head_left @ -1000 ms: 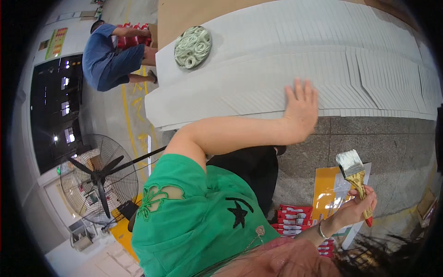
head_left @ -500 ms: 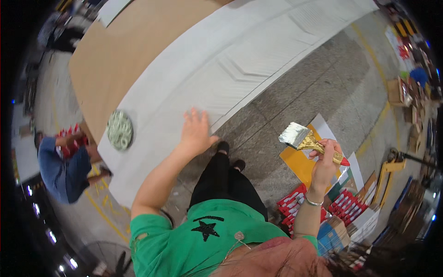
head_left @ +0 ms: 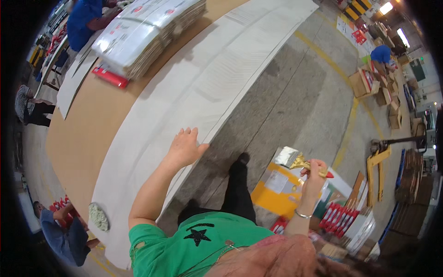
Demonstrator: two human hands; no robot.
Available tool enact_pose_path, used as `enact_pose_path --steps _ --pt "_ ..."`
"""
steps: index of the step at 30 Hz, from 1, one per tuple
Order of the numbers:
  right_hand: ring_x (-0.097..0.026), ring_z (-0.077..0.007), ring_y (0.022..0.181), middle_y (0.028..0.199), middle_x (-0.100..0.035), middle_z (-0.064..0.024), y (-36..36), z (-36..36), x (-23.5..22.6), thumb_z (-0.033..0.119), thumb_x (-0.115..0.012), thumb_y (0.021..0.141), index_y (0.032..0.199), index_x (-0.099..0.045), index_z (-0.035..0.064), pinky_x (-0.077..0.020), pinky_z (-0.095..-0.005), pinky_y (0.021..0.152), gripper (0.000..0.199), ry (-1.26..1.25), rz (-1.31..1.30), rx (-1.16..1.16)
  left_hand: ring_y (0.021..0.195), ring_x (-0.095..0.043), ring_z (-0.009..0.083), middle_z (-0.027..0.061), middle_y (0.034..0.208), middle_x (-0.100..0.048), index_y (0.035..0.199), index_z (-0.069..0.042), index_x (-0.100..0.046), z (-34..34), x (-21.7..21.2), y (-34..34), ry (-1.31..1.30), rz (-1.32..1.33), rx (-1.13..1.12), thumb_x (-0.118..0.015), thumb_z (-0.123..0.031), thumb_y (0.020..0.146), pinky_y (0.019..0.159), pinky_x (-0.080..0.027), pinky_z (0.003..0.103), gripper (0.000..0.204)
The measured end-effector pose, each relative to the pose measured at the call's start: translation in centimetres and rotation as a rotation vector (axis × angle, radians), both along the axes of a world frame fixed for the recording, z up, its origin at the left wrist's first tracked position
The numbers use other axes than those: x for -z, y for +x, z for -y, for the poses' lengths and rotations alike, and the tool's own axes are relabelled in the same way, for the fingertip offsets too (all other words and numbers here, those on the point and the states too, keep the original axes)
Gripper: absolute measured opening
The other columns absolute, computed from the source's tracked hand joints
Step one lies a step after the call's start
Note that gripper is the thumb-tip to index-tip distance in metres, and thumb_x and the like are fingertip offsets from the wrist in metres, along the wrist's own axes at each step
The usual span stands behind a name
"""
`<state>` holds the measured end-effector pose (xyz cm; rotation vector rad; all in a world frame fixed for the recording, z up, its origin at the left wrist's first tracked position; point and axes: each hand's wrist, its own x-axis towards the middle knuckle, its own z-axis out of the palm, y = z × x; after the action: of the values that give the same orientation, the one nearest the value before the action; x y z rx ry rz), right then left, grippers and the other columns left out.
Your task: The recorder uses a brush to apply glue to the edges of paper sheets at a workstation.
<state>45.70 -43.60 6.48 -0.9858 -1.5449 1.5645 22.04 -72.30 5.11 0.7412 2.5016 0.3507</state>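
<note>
My right hand point(head_left: 314, 176) grips a wide paintbrush point(head_left: 300, 162) by its red-tipped handle, out over the floor to the right of the table. White paste covers the bristles and yellowish residue coats the handle. My left hand point(head_left: 183, 148) is spread, palm down, at the near edge of a long white sheet point(head_left: 152, 134) lying along the table; it seems to touch the sheet. Rows of overlapping edges show in the far part of the sheet. A pale green rounded bundle point(head_left: 98, 217) lies on the sheet's near left end.
A stack of plastic-wrapped flat cardboard point(head_left: 138, 39) and a red pack point(head_left: 110, 77) sit on the brown tabletop point(head_left: 74, 152). Co-workers are at far left and upper left. Right of me stand red-and-white bundles point(head_left: 339, 219), a yellow pallet jack point(head_left: 376, 171) and open cartons point(head_left: 362, 83).
My view has shifted along the table, bringing the cardboard stack into sight. My left hand still lies at the sheet's edge, and the brush stays in my right hand. My legs have stepped apart.
</note>
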Motion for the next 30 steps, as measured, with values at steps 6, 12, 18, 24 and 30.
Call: enact_pose_path --steps 6,12,18,24,30 --pt "-0.052 -0.0103 0.052 0.071 -0.057 -0.0058 -9.3 -13.4 -2.1 0.012 -0.055 0.087 0.085 -0.053 0.002 -0.0422 -0.0224 0.046 0.01 -0.052 0.002 -0.051 0.117 -0.044 0.0384 0.0271 0.124 -0.047 0.125 0.005 -0.042 -14.1 -0.8 -7.9 0.004 0.04 -0.102 -0.058 -0.04 0.081 0.098 -0.036 0.041 0.065" --pt "-0.053 -0.0109 0.052 0.075 -0.058 -0.0074 -19.9 -25.1 -4.2 0.014 -0.054 0.089 0.087 -0.053 0.0016 -0.0431 -0.023 0.046 0.012 0.001 -0.088 -0.104 0.099 -0.055 0.0365 0.025 0.101 -0.059 0.108 0.007 -0.054 -25.1 -0.7 -17.0 0.247 -0.04 -0.225 -0.061 -0.033 0.08 0.085 -0.045 0.041 0.049" --pt "-0.052 -0.0109 0.052 0.077 -0.057 -0.0075 -30.5 -35.2 -3.4 0.016 -0.05 0.09 0.084 -0.052 0.0021 -0.0411 -0.0223 0.044 0.015 0.07 -0.069 -0.123 0.096 -0.055 0.036 0.0226 0.102 -0.059 0.101 0.005 -0.057 -40.7 3.3 -29.0 0.61 -0.35 -0.132 -0.062 -0.019 0.076 0.08 -0.046 0.043 0.035" --pt "-0.05 -0.0098 0.049 0.072 -0.056 -0.0058 -38.1 -45.7 -2.9 0.015 -0.05 0.089 0.083 -0.051 0.0042 -0.0395 -0.0216 0.042 0.013 0.148 0.212 -0.111 0.092 -0.055 0.0366 0.0221 0.096 -0.058 0.095 0.003 -0.055 -57.7 5.7 -41.0 0.761 -0.402 -0.306 -0.055 -0.014 0.078 0.077 -0.046 0.045 0.024" --pt "-0.057 -0.0165 0.059 0.065 -0.056 -0.0076 -48.1 -57.9 5.1 0.017 -0.053 0.077 0.083 -0.055 0.0013 -0.0457 -0.0311 0.055 0.017 0.299 0.646 -0.531 0.083 -0.057 0.038 0.0216 0.087 -0.06 0.082 0.002 -0.061 -63.0 7.2 -48.3 0.564 -0.349 -0.41 -0.051 -0.017 0.08 0.075 -0.047 0.045 0.021"
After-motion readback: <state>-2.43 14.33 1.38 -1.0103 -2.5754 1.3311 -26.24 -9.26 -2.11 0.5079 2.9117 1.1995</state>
